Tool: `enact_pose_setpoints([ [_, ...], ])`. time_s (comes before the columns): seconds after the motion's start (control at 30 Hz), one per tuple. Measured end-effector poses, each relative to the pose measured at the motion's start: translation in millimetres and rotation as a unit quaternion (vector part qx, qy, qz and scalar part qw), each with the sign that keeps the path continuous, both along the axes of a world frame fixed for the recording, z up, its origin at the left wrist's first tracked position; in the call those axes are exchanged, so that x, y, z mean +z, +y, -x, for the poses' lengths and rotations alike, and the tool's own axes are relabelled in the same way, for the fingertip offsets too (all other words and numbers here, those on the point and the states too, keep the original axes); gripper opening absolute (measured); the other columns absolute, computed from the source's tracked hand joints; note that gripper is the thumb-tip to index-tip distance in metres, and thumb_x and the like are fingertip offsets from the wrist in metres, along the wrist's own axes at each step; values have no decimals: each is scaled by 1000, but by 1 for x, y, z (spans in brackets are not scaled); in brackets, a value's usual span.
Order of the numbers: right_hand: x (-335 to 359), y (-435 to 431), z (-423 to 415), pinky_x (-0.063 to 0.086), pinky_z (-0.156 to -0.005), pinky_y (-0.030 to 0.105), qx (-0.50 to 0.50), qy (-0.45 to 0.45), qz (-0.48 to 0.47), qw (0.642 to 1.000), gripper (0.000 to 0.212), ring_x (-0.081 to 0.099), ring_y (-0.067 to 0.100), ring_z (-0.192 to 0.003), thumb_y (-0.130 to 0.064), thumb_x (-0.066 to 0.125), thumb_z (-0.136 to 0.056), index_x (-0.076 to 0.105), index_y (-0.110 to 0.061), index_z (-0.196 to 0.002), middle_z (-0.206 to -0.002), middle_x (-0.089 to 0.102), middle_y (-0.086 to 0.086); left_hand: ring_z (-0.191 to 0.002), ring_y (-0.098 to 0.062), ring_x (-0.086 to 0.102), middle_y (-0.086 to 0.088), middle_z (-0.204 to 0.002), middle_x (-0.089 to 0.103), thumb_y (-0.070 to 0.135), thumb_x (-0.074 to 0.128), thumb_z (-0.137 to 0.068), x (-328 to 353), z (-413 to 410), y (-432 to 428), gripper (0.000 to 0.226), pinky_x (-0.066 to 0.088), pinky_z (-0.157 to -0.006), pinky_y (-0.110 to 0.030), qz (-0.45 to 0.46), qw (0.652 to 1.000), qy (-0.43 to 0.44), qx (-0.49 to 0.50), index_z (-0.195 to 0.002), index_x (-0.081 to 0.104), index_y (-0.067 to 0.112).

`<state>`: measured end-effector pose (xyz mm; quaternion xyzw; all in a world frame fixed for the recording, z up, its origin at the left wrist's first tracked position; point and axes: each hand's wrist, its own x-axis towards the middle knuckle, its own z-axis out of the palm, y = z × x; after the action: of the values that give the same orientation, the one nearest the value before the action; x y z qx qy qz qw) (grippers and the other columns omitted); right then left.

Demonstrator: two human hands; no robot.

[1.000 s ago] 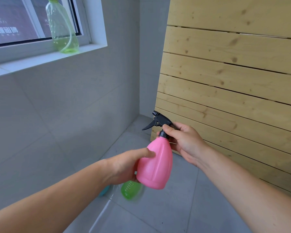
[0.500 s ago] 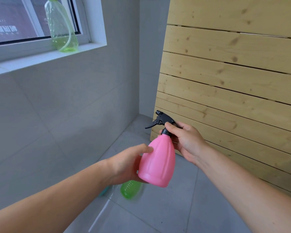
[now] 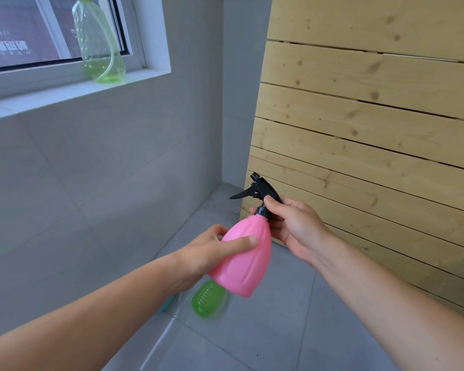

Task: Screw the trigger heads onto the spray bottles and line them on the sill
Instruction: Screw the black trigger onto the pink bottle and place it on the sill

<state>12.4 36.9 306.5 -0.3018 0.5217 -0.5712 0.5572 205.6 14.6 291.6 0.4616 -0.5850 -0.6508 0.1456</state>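
Note:
My left hand [image 3: 212,250] grips the body of a pink spray bottle [image 3: 245,263], held tilted in the air in front of me. A black trigger head [image 3: 257,190] sits on the bottle's neck, nozzle pointing left. My right hand [image 3: 292,223] pinches the black collar at the neck with thumb and fingers. A clear green spray bottle [image 3: 99,46] stands upright on the white window sill [image 3: 73,91] at the upper left; its top is cut off by the frame. Another green bottle [image 3: 208,299] lies on the floor below my hands.
A slatted wooden panel [image 3: 359,129] leans against the wall on the right. Grey wall tiles run below the sill and grey floor tiles [image 3: 265,330] lie underfoot. Something blue [image 3: 166,303] peeks out beside my left forearm on the floor.
The pink bottle has tilted further, its base swinging toward me, and my left thumb has moved onto its front. My right hand stays on the collar. The view has shifted slightly.

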Motion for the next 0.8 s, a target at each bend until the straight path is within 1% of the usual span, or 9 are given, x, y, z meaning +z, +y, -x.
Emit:
enact_pose_setpoints([
  [0.07,2,0,2,57,-72,36,6,-13,3,1000,30,68,32,-87,-18,58,-96,61,2,-118,-98,74,20,-105,-24,75,-8,-121,75,64,82,-57,1,-1,-1,93,60,-93,-40,-12,1000,12,-24,-135,55,20],
  [0.1,3,0,2,57,-75,37,12,-17,6,1000,30,69,33,-89,-18,58,-97,61,2,-118,-101,74,22,-105,-23,76,-7,-121,77,62,78,-66,3,-1,-1,81,60,-94,-40,-35,998,30,-39,-133,59,22],
  [0.17,5,0,1,56,-80,40,28,-22,12,999,25,71,35,-92,-19,57,-97,60,0,-115,-106,74,24,-98,-20,77,-6,-114,80,58,66,-78,5,-2,2,61,61,-90,-36,-79,993,67,-50,-128,65,22],
  [0.3,3,1,-3,55,-81,42,52,-19,17,998,18,71,35,-93,-20,56,-98,59,-5,-108,-108,73,23,-97,-23,76,-15,-124,75,53,67,-79,-2,-1,5,65,63,-85,-37,-81,993,79,-32,-134,61,19],
  [0.4,2,0,-2,55,-79,40,43,-5,20,999,19,71,33,-90,-19,56,-98,59,-4,-109,-105,73,22,-95,-24,76,-17,-121,76,54,69,-76,-4,2,6,62,61,-88,-41,-49,996,66,-17,-128,65,21],
  [0.5,0,0,-2,55,-80,41,24,15,14,999,20,73,32,-90,-18,57,-97,60,-1,-108,-101,74,20,-92,-24,77,-11,-112,80,57,73,-72,-5,5,8,61,62,-86,-41,-26,998,55,1,-122,67,23],
  [0.57,-2,1,-4,57,-81,41,12,31,8,999,22,74,33,-92,-18,58,-97,61,0,-109,-100,75,19,-96,-24,78,-8,-111,80,60,76,-68,-7,7,8,68,63,-85,-39,-5,999,41,13,-125,67,23],
  [0.67,-1,0,-7,58,-86,44,-11,51,2,999,20,73,36,-99,-17,58,-96,62,0,-107,-101,76,20,-99,-23,78,-4,-112,80,58,75,-69,-7,10,9,66,65,-81,-36,24,999,26,32,-124,67,24],
  [0.8,0,-3,-9,59,-81,40,-30,65,5,997,13,73,37,-99,-17,59,-96,64,-5,-98,-103,75,22,-97,-20,78,-2,-111,78,56,78,-73,-7,13,9,60,64,-74,-31,52,997,15,54,-123,67,24],
])
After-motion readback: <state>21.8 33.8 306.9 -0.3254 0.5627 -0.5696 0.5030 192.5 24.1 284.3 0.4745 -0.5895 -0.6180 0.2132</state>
